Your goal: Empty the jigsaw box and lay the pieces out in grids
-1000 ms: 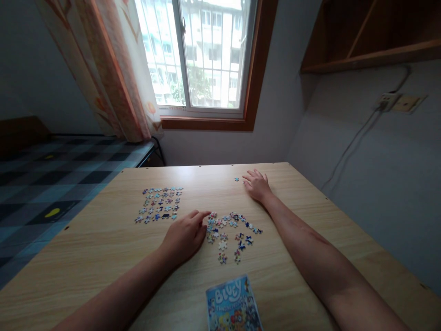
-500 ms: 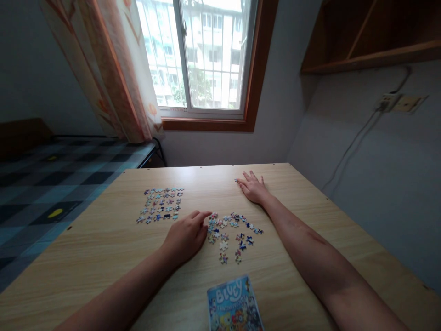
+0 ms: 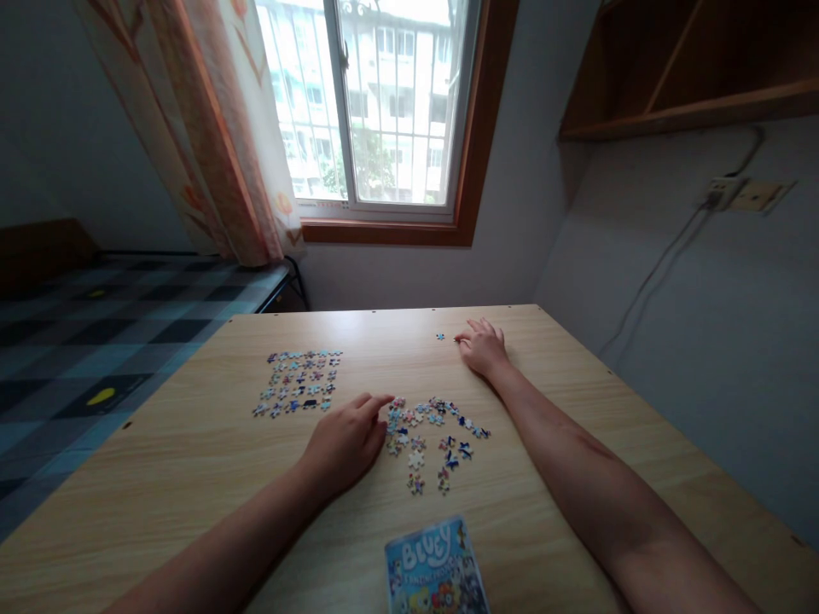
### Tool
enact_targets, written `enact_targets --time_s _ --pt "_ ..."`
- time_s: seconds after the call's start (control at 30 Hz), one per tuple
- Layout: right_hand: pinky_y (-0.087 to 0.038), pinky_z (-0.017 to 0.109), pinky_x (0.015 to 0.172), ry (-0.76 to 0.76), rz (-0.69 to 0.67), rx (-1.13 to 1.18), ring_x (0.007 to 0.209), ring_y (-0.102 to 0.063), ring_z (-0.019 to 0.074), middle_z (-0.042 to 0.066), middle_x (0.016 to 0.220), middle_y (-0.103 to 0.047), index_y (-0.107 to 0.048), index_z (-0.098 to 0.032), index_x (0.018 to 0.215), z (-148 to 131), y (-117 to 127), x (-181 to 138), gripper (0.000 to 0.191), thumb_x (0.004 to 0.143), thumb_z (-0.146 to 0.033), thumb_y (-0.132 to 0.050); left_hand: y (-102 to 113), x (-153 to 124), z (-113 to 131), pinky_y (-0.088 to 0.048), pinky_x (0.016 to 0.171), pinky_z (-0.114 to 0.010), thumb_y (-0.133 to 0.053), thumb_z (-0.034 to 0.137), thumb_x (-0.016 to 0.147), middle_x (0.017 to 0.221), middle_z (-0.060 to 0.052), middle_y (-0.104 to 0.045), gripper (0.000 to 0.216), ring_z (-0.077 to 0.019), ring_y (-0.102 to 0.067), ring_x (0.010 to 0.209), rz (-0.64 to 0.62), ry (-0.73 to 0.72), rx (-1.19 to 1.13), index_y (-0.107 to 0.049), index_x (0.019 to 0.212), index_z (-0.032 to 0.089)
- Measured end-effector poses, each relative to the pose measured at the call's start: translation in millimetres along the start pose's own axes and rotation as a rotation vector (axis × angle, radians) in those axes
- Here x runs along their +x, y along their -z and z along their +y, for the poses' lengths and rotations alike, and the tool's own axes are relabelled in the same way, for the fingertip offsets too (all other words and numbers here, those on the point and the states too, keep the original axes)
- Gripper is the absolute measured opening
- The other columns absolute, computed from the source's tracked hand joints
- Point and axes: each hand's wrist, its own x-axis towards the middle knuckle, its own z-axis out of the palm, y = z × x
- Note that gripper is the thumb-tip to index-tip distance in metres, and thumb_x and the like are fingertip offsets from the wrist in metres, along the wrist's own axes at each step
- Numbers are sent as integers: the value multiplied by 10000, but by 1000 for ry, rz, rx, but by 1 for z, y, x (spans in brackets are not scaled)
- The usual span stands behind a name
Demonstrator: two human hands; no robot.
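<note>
On the wooden table, my right hand [image 3: 482,348] reaches toward the far edge. Its thumb and index finger close on a small puzzle piece [image 3: 455,340] at the tabletop, while the other fingers stay spread. Just left of it lies a single blue puzzle piece [image 3: 440,336]. My left hand [image 3: 345,437] rests on the table beside a loose heap of puzzle pieces [image 3: 415,460]. Its index finger is stretched out to the heap's upper left edge, thumb apart below; it appears to hold nothing. Some pieces near that hand may be hidden.
Several rows of puzzle pieces [image 3: 299,390] are laid out on the left of the table [image 3: 211,477]. A blue "Bluey" puzzle box [image 3: 435,567] lies near the front. A checked bed [image 3: 147,333] stands at the left, and a shelf [image 3: 691,111] hangs at the upper right.
My right hand has shifted slightly right, away from the single blue piece, which now lies uncovered. Another piece shows at its fingertips. My left hand has stayed in place.
</note>
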Motion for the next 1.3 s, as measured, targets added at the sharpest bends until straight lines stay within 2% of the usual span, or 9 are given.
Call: enact_targets --time_s 0.13,0.3,0.53,0.77,0.87,0.93,1.03,1.17,1.3 --pt "-222 696 1122 2 -61 5 1480 -258 344 41 1575 -393 -674 -403 1260 1 -2 2 345 994 -434 -456 1 0 1 -495 782 -325 -426 259 946 1054 -69 -678 396 -193 -646 846 1 3 -9 -617 1293 239" --pt "-220 686 1134 31 -99 11 1496 -225 333 17 1609 -330 -635 -436 1300 3 -3 5 352 1015 -458 -428 1 0 2 -493 790 -325 -434 265 944 1040 -69 -675 397 -193 -641 853 -2 4 -17 -616 1295 240" --pt "-249 628 1150 56 -20 31 1480 -268 317 37 1602 -343 -628 -392 1326 2 -4 3 366 1015 -373 -436 1 0 1 -491 778 -319 -427 264 955 1057 -68 -669 389 -197 -652 858 -9 3 -5 -617 1294 246" --pt "-232 674 1131 42 -82 43 1491 -239 331 37 1606 -336 -649 -394 1294 0 -4 1 356 1021 -423 -422 -1 0 0 -489 782 -317 -441 260 958 1087 -62 -675 376 -197 -662 869 0 3 -2 -616 1291 255" --pt "-209 669 1145 43 3 44 1490 -234 329 36 1594 -358 -658 -363 1290 -3 1 0 347 1005 -351 -461 -1 0 0 -493 795 -331 -432 262 964 1101 -66 -674 374 -203 -664 880 -4 2 2 -619 1288 248" --pt "-230 603 1165 68 106 62 1456 -301 307 47 1542 -440 -690 -316 1251 -10 8 -1 337 983 -279 -490 0 0 0 -499 799 -341 -433 252 959 1103 -69 -672 365 -206 -666 878 -5 7 -7 -632 1264 241" --pt "-369 421 1107 248 118 177 1243 -528 236 77 1293 -653 -751 -243 1134 -29 22 -7 274 953 -235 -545 1 0 0 -504 807 -339 -447 238 948 1091 -69 -669 325 -201 -668 878 7 14 -38 -664 1189 228" --pt "-482 278 843 664 -247 404 853 -636 152 46 957 -734 -778 -234 1052 -62 40 -19 198 922 -284 -638 -1 -1 -3 -504 792 -320 -458 220 937 1048 -55 -671 306 -181 -661 850 31 -20 -69 -711 1109 243" --pt "-452 262 748 842 -386 402 830 -629 159 59 920 -731 -787 -222 1046 -87 46 -32 241 853 -357 -737 -3 -1 -5 -506 760 -313 -470 198 916 1000 -47 -675 331 -177 -653 820 24 -52 -57 -745 1090 262"
